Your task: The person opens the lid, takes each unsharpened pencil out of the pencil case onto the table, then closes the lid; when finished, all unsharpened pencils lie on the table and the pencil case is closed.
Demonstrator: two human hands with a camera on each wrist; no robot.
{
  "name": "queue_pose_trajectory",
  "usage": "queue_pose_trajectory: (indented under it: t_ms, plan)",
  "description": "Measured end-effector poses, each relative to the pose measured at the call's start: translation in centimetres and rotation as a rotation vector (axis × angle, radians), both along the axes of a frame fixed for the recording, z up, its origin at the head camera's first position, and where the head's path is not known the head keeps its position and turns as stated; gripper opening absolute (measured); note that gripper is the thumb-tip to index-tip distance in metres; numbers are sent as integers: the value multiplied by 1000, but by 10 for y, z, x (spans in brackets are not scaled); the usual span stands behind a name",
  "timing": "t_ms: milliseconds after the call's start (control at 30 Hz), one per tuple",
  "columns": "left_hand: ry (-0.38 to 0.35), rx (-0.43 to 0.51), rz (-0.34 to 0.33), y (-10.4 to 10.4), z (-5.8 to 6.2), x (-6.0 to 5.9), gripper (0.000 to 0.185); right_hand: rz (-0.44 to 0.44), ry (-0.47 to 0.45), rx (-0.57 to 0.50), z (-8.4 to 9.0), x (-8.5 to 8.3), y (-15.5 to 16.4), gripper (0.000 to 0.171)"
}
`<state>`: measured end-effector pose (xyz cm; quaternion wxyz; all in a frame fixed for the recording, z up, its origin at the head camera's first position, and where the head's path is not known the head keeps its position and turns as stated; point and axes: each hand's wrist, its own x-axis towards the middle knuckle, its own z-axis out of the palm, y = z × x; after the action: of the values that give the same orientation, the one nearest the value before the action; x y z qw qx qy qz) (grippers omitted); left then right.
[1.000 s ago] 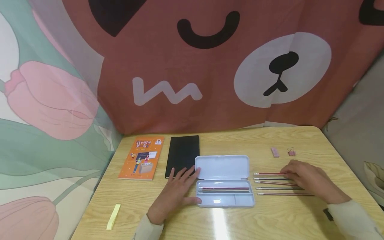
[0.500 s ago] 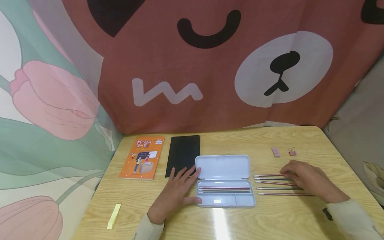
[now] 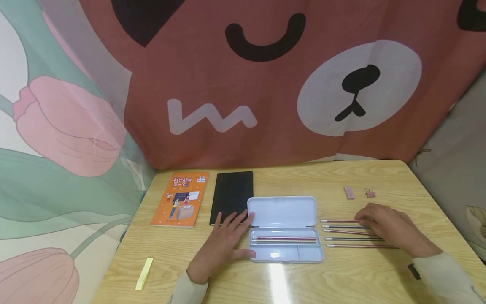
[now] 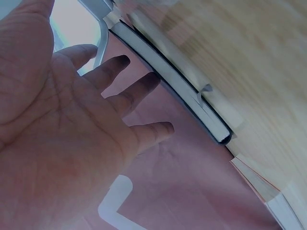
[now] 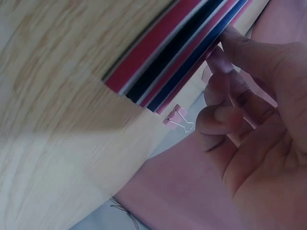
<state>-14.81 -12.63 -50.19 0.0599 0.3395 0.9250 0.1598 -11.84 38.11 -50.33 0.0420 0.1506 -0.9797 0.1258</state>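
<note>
An open pale blue pencil case (image 3: 300, 254) lies mid-table, its lid (image 3: 282, 211) folded back and a few pencils (image 3: 284, 240) in its tray. My left hand (image 3: 237, 236) lies flat with spread fingers against the case's left end and holds nothing; the left wrist view shows its open palm (image 4: 72, 134). Right of the case several pencils (image 3: 341, 239) lie in a row. My right hand (image 3: 360, 219) rests over them, its fingertips curled on the farthest pencil (image 3: 338, 220). In the right wrist view the bent fingers (image 5: 225, 115) lie at the side of the pencil row (image 5: 172, 52).
A black notebook (image 3: 231, 196) and an orange book (image 3: 179, 199) lie left of the case. A yellow sticky strip (image 3: 144, 273) is at the front left. A pink eraser (image 3: 348, 192) and a binder clip (image 3: 369, 193) sit behind the pencils. A cloth backdrop hangs behind the table.
The farthest pencil shifted slightly under my right fingertips, tilting and then lying straight again. The left hand has not moved.
</note>
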Motion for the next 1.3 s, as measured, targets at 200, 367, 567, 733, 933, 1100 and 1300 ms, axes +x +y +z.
queue_pose_trajectory:
  t_ms: [200, 367, 567, 733, 933, 1100, 1300]
  plan:
    - [-2, 4, 0, 1, 0, 0, 102, 29, 73, 11, 10, 3, -11, 31]
    - [17, -9, 2, 0, 0, 1, 103, 78, 199, -6, 22, 7, -48, 28]
    - [7, -10, 6, 0, -2, 1, 103, 199, 259, -32, 22, 13, -96, 25]
    - [-4, -20, 11, 0, -3, 0, 104, 293, 292, -64, 13, 16, -125, 22]
    - [-8, -17, 13, 0, -2, 0, 103, 365, 272, -42, 4, 13, -144, 16]
    - [-14, -21, 16, 0, -3, 0, 104, 394, 349, 81, -7, 8, -152, 13]
    - [-5, -16, 14, 0, -3, 0, 103, 356, 361, 112, -12, 7, -157, 14]
